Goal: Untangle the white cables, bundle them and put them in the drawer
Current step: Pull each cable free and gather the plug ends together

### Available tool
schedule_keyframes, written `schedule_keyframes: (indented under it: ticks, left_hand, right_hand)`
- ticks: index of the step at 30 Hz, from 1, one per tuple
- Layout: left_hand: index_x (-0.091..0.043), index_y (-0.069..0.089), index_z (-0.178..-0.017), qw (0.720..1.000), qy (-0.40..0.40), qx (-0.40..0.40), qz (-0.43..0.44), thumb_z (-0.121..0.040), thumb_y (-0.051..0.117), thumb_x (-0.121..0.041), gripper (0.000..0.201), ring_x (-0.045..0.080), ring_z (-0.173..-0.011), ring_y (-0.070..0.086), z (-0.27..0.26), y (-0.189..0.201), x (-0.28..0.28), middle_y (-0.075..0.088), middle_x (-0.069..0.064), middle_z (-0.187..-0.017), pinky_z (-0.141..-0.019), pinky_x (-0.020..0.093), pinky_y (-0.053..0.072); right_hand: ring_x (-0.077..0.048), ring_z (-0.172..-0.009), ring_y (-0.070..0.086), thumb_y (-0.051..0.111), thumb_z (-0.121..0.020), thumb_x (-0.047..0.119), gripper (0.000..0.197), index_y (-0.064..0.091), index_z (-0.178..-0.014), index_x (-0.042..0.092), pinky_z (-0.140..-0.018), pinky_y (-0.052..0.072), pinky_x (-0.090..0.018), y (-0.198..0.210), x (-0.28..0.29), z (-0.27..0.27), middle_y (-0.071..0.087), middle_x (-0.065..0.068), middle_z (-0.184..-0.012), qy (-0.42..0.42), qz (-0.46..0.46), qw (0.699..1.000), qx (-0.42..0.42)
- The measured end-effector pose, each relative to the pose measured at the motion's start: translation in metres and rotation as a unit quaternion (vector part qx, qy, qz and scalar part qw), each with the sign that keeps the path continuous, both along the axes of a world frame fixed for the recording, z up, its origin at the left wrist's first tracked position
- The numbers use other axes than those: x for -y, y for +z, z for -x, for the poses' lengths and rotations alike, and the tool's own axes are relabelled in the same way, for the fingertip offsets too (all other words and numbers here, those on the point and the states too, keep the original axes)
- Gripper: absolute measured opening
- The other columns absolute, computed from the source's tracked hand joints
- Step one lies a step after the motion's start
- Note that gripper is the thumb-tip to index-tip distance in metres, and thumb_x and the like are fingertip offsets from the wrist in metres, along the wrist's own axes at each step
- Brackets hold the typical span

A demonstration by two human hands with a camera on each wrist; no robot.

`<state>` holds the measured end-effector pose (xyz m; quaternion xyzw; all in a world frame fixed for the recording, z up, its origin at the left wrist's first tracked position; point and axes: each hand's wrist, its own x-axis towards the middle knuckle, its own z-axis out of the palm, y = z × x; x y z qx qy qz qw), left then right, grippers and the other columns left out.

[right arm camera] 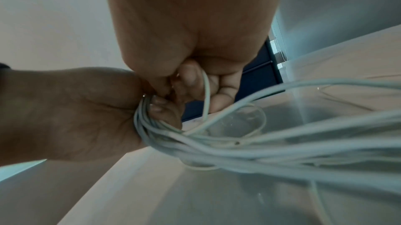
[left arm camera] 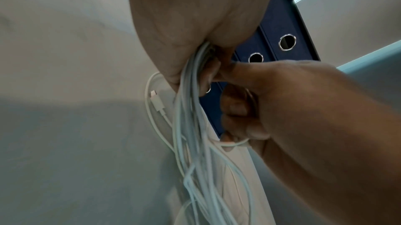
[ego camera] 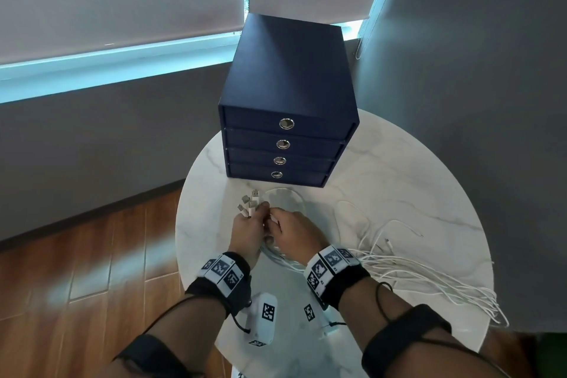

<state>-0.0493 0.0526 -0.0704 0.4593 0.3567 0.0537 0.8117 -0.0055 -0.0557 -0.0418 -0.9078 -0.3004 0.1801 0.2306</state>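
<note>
My left hand [ego camera: 250, 224] grips a bunch of white cables [ego camera: 429, 276] near their ends, and several USB plugs [ego camera: 249, 203] stick up out of the fist. My right hand [ego camera: 287, 228] sits right against it, fingers curled round a single white cable [right arm camera: 206, 91]. The left wrist view shows the bundle [left arm camera: 190, 112] hanging from my left hand [left arm camera: 195, 22], with my right hand [left arm camera: 282, 101] beside it. The long tails run off to the right across the table. The navy drawer unit [ego camera: 285, 120] stands just behind, with every drawer pushed in.
The round white marble table [ego camera: 399, 163] carries everything. A pale ring [ego camera: 283, 193] lies between my hands and the drawers. A white device with a marker tag [ego camera: 265, 319] lies at the near edge. Wooden floor shows to the left and grey walls behind.
</note>
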Motion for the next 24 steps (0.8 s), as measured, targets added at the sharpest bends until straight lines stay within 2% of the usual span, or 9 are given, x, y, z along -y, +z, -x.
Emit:
schedule_keyframes:
  ticks: [3, 7, 9, 11, 13, 16, 19, 22, 24]
  left_hand:
    - [-0.007, 0.065, -0.093, 0.999, 0.036, -0.019, 0.006, -0.099, 0.059, -0.020, 0.015, 0.026, -0.070, 0.063, -0.003, 0.002, -0.001, 0.066, 0.012, -0.080, -0.064, 0.035, 0.049]
    - [-0.010, 0.059, -0.089, 0.983, 0.120, 0.024, 0.136, -0.102, 0.056, -0.019, 0.017, 0.023, -0.060, 0.068, -0.006, 0.012, -0.004, 0.063, 0.009, -0.069, -0.064, 0.039, 0.060]
    - [-0.010, 0.054, -0.082, 0.975, 0.134, 0.051, 0.171, -0.103, 0.054, -0.020, 0.024, 0.019, -0.045, 0.055, -0.009, 0.013, -0.004, 0.052, 0.005, -0.056, -0.061, 0.040, 0.060]
    - [-0.014, 0.048, -0.075, 0.977, 0.130, 0.053, 0.162, -0.104, 0.054, -0.024, 0.031, 0.014, -0.040, 0.037, -0.012, 0.013, -0.003, 0.037, -0.002, -0.050, -0.048, 0.030, 0.052]
    - [-0.019, 0.042, -0.070, 0.980, 0.121, 0.051, 0.147, -0.104, 0.053, -0.027, 0.037, 0.011, -0.040, 0.027, -0.016, 0.015, -0.004, 0.029, -0.005, -0.051, -0.040, 0.021, 0.033]
    - [-0.023, 0.036, -0.064, 0.991, 0.060, 0.057, 0.105, -0.104, 0.051, -0.028, 0.043, 0.008, -0.040, 0.021, -0.019, 0.020, -0.006, 0.026, -0.007, -0.053, -0.038, 0.019, 0.020]
    - [-0.024, 0.036, -0.067, 0.995, -0.017, 0.051, 0.080, -0.104, 0.051, -0.028, 0.040, 0.007, -0.041, 0.018, -0.016, 0.023, -0.008, 0.025, -0.007, -0.055, -0.040, 0.017, 0.016]
    - [-0.023, 0.038, -0.069, 0.996, -0.046, 0.042, 0.062, -0.104, 0.051, -0.028, 0.038, 0.008, -0.042, 0.018, -0.011, 0.022, -0.009, 0.026, -0.006, -0.055, -0.041, 0.017, 0.016]
    - [-0.023, 0.039, -0.069, 0.997, -0.047, 0.040, 0.054, -0.103, 0.053, -0.028, 0.038, 0.008, -0.043, 0.018, -0.009, 0.021, -0.009, 0.026, -0.006, -0.055, -0.042, 0.018, 0.016]
  right_hand:
    - [-0.024, -0.082, 0.067, 0.037, -0.100, 0.036, 0.030, 0.058, -0.119, 0.025, -0.073, 0.054, -0.039, 0.001, 0.013, -0.001, 0.072, -0.004, -0.095, 0.023, -0.040, 0.999, -0.028]
    - [-0.013, -0.067, 0.059, 0.053, -0.098, 0.030, 0.024, 0.068, -0.089, 0.014, -0.068, 0.047, -0.031, 0.008, 0.047, -0.016, 0.067, -0.003, -0.077, -0.003, -0.074, 0.994, -0.084]
    - [-0.001, -0.060, 0.052, 0.058, -0.096, 0.027, 0.020, 0.068, -0.083, 0.015, -0.062, 0.041, -0.019, 0.013, 0.064, -0.026, 0.063, 0.004, -0.071, -0.013, -0.075, 0.993, -0.091]
    - [0.004, -0.061, 0.051, 0.060, -0.095, 0.026, 0.017, 0.068, -0.085, 0.015, -0.063, 0.037, -0.014, 0.020, 0.078, -0.040, 0.060, 0.010, -0.071, -0.034, -0.064, 0.995, -0.075]
    - [0.006, -0.062, 0.053, 0.062, -0.094, 0.024, 0.015, 0.071, -0.090, 0.012, -0.065, 0.037, -0.010, 0.027, 0.091, -0.056, 0.059, 0.015, -0.070, -0.062, -0.055, 0.995, -0.057]
    - [-0.007, -0.076, 0.055, 0.064, -0.093, 0.019, 0.013, 0.074, -0.091, 0.011, -0.081, 0.044, -0.022, 0.034, 0.107, -0.079, 0.062, 0.007, -0.080, -0.132, -0.059, 0.989, 0.003]
    - [-0.017, -0.101, 0.042, 0.063, -0.092, 0.015, 0.015, 0.077, -0.091, 0.021, -0.097, 0.036, -0.029, 0.042, 0.122, -0.099, 0.052, 0.002, -0.098, -0.227, -0.039, 0.966, 0.117]
    - [-0.018, -0.096, 0.050, 0.066, -0.091, 0.020, 0.013, 0.077, -0.092, 0.026, -0.095, 0.043, -0.036, 0.057, 0.128, -0.111, 0.053, 0.002, -0.098, -0.273, -0.044, 0.949, 0.150]
    - [-0.017, -0.081, 0.060, 0.068, -0.089, 0.016, 0.011, 0.077, -0.089, 0.023, -0.089, 0.050, -0.034, 0.062, 0.126, -0.113, 0.063, 0.001, -0.089, -0.291, -0.135, 0.942, 0.097]
